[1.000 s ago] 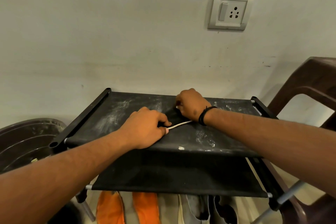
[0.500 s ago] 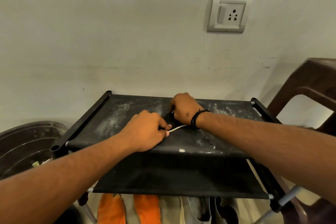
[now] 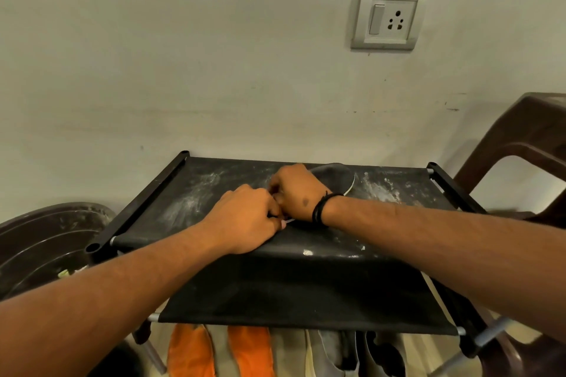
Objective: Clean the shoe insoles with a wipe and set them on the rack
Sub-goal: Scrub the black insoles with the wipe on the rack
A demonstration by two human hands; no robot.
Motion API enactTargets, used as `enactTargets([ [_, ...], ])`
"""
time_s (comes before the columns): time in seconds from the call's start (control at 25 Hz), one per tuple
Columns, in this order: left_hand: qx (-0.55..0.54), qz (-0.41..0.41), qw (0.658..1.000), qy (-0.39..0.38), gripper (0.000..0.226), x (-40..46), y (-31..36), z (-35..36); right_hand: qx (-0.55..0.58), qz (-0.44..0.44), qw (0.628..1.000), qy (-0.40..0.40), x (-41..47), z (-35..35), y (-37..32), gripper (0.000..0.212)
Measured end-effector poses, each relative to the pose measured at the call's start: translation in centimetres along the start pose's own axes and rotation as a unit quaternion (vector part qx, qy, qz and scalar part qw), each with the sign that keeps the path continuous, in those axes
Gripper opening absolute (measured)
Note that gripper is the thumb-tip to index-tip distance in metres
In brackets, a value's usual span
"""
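A dark insole (image 3: pixel 332 177) with a pale rim lay flat on the top shelf of the rack (image 3: pixel 214 193), towards the shelf's rear edge and a little right of its middle. Its rounded far end showed beyond the right hand (image 3: pixel 298 193); the rest ran under that hand towards the front edge, and a thin pale strip of its rim showed just by the left thumb.

The right hand rested on the insole with its fingers curled downward, knuckles up; a black band (image 3: pixel 321 208) circled its wrist. What those fingers held could not be told. The left hand (image 3: pixel 245 219) lay just beside and touching the right one, fingers curled in, thumb and fingertips pinching at the near end of the insole. Whether a wipe sat between the 2 hands could not be told.

The shelf was black fabric stretched between dark side bars, streaked with white dust near the left and right edges. A lower black shelf (image 3: pixel 306 297) jutted forward beneath it, and under that showed 2 orange soles (image 3: pixel 220 352) and some grey footwear (image 3: pixel 333 352).

A plain pale wall rose behind the rack, carrying a white switch and socket plate (image 3: pixel 388 19). A dark round tub (image 3: pixel 46 248) stood off the left side, and a brown plastic chair (image 3: pixel 520 144) off the right.
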State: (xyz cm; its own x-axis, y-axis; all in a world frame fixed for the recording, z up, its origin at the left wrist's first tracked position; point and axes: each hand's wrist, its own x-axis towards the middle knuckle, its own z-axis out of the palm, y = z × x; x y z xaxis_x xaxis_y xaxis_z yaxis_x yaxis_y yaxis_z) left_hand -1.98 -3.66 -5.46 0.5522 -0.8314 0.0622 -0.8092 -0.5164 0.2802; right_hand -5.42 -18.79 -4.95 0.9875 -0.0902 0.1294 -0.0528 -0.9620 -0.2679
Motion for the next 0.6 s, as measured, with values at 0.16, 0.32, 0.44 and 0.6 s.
enactTargets([
  [0.16,-0.008,-0.001,1.000,0.006,0.028,0.2,0.2,-0.2,-0.121,0.034,0.992,0.026,0.9,-1.6,3.2,0.020],
  [0.32,0.007,0.004,1.000,0.012,0.029,0.3,0.3,0.0,-0.131,0.091,0.985,0.060,1.3,-1.7,3.8,0.020],
  [0.44,0.013,-0.001,1.000,0.001,0.022,0.3,0.1,-0.1,-0.076,0.011,0.997,-0.007,-0.2,-0.2,-0.3,0.014],
  [0.6,0.001,0.000,1.000,0.004,0.026,0.3,0.1,0.0,-0.107,0.058,0.992,0.010,0.5,-2.2,3.5,0.018],
])
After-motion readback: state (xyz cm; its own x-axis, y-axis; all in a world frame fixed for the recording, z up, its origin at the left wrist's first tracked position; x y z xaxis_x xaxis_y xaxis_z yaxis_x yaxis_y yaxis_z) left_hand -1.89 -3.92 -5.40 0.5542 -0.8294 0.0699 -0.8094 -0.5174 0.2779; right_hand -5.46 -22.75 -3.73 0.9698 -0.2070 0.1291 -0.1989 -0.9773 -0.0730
